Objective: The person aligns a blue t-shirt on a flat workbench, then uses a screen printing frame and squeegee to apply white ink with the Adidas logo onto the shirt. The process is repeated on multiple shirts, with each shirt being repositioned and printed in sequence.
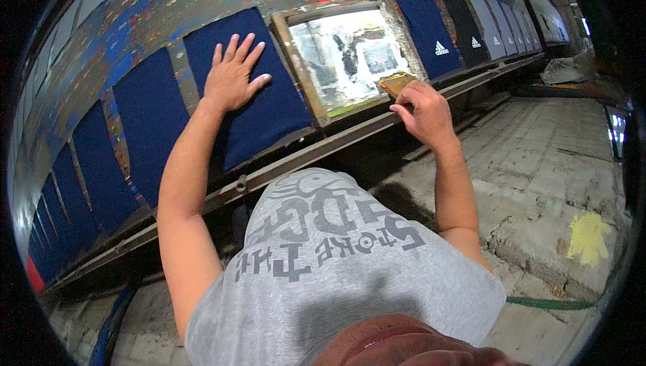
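at the table's [168, 12] near edge, i'd want the blue cloth [266, 123] smooth and the frame [296, 63] flat; my left hand [232, 80], spread wide on the cloth, should press lightly; my right hand [428, 111], pinching the scraper [396, 84] at the frame's near right corner, should pull evenly.

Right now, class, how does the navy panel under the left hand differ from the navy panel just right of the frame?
The left panel has the left hand spread flat on it; no hand touches the right panel. The right panel bears a small white print near its lower edge; the left panel shows none where visible. Both are dark navy, lying on the paint-specked table beside the frame.
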### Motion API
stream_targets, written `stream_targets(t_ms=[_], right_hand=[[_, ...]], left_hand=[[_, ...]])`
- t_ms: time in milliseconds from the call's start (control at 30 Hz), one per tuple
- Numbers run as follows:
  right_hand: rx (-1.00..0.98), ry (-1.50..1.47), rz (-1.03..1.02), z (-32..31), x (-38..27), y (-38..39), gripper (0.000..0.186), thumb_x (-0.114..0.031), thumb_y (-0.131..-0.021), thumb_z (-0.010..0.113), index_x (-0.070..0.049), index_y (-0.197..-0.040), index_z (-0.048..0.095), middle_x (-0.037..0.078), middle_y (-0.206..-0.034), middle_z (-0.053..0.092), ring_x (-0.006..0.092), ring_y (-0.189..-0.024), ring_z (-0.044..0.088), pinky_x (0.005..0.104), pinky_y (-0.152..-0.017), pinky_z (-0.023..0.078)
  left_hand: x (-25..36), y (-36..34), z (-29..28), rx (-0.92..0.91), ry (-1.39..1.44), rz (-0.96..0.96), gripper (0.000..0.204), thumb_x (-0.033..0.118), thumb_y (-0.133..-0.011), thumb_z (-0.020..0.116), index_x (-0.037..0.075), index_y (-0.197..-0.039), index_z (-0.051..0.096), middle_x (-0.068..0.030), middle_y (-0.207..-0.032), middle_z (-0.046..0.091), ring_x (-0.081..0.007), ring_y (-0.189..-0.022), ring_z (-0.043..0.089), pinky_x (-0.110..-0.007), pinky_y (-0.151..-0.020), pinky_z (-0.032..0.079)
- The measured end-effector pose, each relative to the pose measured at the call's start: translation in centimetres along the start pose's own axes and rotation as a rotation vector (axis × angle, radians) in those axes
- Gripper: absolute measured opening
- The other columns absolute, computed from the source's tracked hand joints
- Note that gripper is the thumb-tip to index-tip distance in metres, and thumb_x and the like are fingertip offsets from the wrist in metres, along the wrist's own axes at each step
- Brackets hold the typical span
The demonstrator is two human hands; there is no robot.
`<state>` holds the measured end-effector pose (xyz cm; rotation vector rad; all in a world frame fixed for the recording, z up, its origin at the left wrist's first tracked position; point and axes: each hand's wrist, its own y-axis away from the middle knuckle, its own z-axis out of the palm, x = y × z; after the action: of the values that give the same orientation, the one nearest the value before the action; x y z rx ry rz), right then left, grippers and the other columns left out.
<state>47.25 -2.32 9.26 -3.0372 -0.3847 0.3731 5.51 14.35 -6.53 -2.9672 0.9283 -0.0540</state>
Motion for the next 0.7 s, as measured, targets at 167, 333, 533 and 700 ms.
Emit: stream_targets(t_ms=[167, 333, 533, 700], right_hand=[[-0.096, 0.059, -0.166, -0.7, 7.0, -0.5, 0.052, -0.008, -0.071, 0.097, -0.009, -0.119, 0.077, 0.012, -0.122, 0.073, 0.0359, -0.124, 0.067, 0.0493, -0.105, 0.055], [-0.106, 0.004, -0.303, 1.4, 11.4, -1.5, 0.04, -0.002, -0.083, 0.082, -0.007, -0.122, 0.076, 0.012, -0.121, 0.073, 0.0358, -0.12, 0.069, 0.0504, -0.105, 0.054], [0.011, -0.184, -0.384, 1.7, 13.3, -3.8, 0.038, 0.004, -0.088, 0.075, -0.004, -0.124, 0.076, 0.015, -0.113, 0.077, 0.0366, -0.11, 0.073, 0.0471, -0.098, 0.058], [0.013, -0.369, -0.113, 0.5, 15.2, -4.8, 0.029, -0.004, -0.093, 0.076, -0.004, -0.122, 0.076, 0.02, -0.106, 0.079, 0.0409, -0.1, 0.076, 0.0515, -0.089, 0.062]], left_hand=[[2.4, -0.5, -1.1, 0.015, 0.232, -0.133, 0.087, 0.068, -0.11, 0.054, 0.016, -0.178, 0.036, -0.0137, -0.187, 0.025, -0.0438, -0.173, 0.018, -0.067, -0.137, 0.012], [10.5, 1.6, -4.6, 0.196, 0.249, -0.076, 0.102, 0.063, -0.095, 0.08, 0.008, -0.172, 0.043, -0.0157, -0.184, 0.031, -0.0458, -0.169, 0.025, -0.068, -0.134, 0.018], [17.9, 2.1, -7.0, -0.025, 0.184, -0.278, 0.117, 0.059, -0.081, 0.094, -0.001, -0.168, 0.044, -0.0225, -0.182, 0.034, -0.0468, -0.168, 0.03, -0.067, -0.134, 0.021], [19.8, 2.0, -6.8, -0.048, 0.233, -0.375, 0.123, 0.052, -0.075, 0.1, -0.003, -0.168, 0.042, -0.0274, -0.18, 0.035, -0.0475, -0.165, 0.035, -0.066, -0.132, 0.024]])
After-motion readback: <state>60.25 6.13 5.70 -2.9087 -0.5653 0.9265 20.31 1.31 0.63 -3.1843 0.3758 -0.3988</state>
